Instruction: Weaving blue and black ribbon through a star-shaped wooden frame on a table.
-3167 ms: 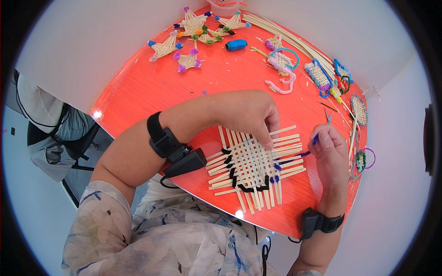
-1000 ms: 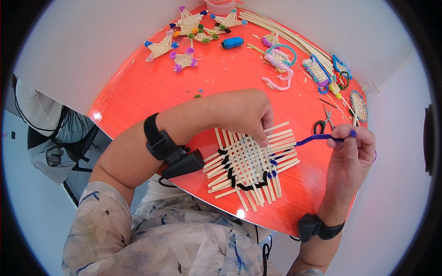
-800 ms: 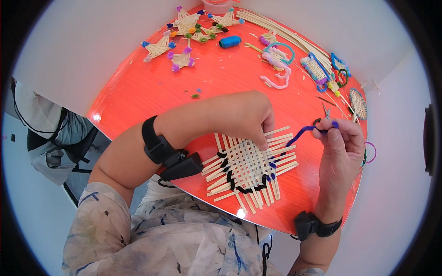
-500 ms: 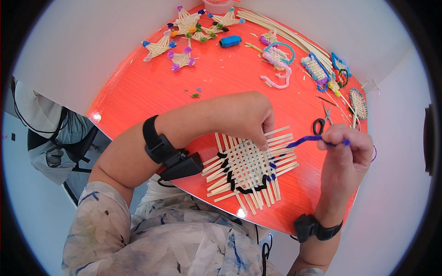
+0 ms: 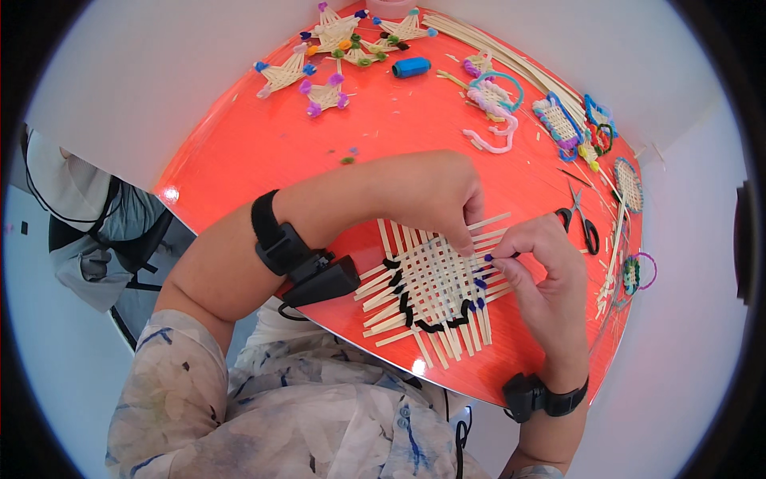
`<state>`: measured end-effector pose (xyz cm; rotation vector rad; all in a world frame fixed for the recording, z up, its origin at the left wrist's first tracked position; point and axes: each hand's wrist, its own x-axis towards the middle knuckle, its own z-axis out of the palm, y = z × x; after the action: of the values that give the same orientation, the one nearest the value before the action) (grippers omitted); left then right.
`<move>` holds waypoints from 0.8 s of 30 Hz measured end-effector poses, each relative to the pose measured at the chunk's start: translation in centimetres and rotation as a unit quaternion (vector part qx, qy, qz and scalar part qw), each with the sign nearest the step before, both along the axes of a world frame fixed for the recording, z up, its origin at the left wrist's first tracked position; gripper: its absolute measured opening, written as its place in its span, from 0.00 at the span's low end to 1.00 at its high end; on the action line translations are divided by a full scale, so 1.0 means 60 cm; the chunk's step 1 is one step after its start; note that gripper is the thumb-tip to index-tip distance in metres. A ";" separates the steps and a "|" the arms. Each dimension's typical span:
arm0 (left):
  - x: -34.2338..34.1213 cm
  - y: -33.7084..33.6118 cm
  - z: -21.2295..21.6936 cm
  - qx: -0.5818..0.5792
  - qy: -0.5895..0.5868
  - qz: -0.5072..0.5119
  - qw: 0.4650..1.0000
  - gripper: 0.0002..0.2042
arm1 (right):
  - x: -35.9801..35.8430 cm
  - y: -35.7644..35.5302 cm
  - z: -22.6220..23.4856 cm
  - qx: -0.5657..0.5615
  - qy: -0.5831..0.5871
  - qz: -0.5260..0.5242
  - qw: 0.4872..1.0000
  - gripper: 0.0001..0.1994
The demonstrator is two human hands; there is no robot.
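Observation:
A woven mat of pale bamboo strips lies on the red table near its front edge, loose strip ends sticking out all round. Black fuzzy pipe cleaner winds along its left and lower edges, and purple pipe cleaner along the right. My left hand reaches across the top, thumb and fingers closed on the mat's upper right edge. At the right edge, my right hand pinches the purple pipe cleaner between thumb and forefinger. Its tip shows dark beside the fingertips; my fingers hide the rest.
Black-handled scissors lie right of the mat. Star-shaped woven pieces and a blue spool sit at the back. Small woven pieces with fuzzy trim and long bamboo strips line the back right.
My right hand has moved left and slightly down to the mat's right edge, bringing the purple pipe cleaner with it. My left hand stays on the mat. The view has shifted slightly.

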<state>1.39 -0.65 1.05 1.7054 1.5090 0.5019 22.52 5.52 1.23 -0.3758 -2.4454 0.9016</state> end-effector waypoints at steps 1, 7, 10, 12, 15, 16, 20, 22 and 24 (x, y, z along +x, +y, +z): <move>0.000 0.000 0.000 -0.001 -0.001 0.002 1.000 0.15 | -0.001 0.001 -0.002 -0.001 -0.001 0.002 1.000 0.08; -0.002 0.003 -0.002 -0.043 -0.020 0.000 0.999 0.15 | -0.007 -0.003 -0.014 -0.019 -0.035 0.017 0.999 0.08; -0.002 0.002 -0.003 -0.056 -0.048 0.000 0.997 0.14 | -0.006 -0.001 -0.016 0.016 -0.047 0.018 0.999 0.08; -0.002 0.004 -0.006 -0.068 -0.059 0.004 0.996 0.14 | -0.007 0.000 -0.018 0.036 -0.042 0.021 0.998 0.08; -0.002 0.005 -0.005 -0.071 -0.064 0.002 0.995 0.13 | -0.008 0.002 -0.019 0.052 -0.041 0.026 0.997 0.08; -0.002 0.005 -0.005 -0.071 -0.064 0.002 0.995 0.13 | -0.008 0.001 -0.019 0.052 -0.041 0.026 0.997 0.08; -0.001 0.005 -0.005 -0.083 -0.073 0.010 0.994 0.13 | -0.009 0.001 -0.019 0.108 -0.044 0.021 0.993 0.07; 0.000 0.005 -0.004 -0.088 -0.075 0.014 0.993 0.13 | -0.009 0.001 -0.020 0.127 -0.041 0.018 0.991 0.07; 0.000 0.004 -0.002 -0.089 -0.075 0.012 0.993 0.12 | -0.010 0.001 -0.020 0.141 -0.035 0.023 0.989 0.07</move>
<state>1.39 -0.39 0.94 1.4822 1.4229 0.4821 21.90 5.57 0.02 -0.2539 -2.6094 0.5546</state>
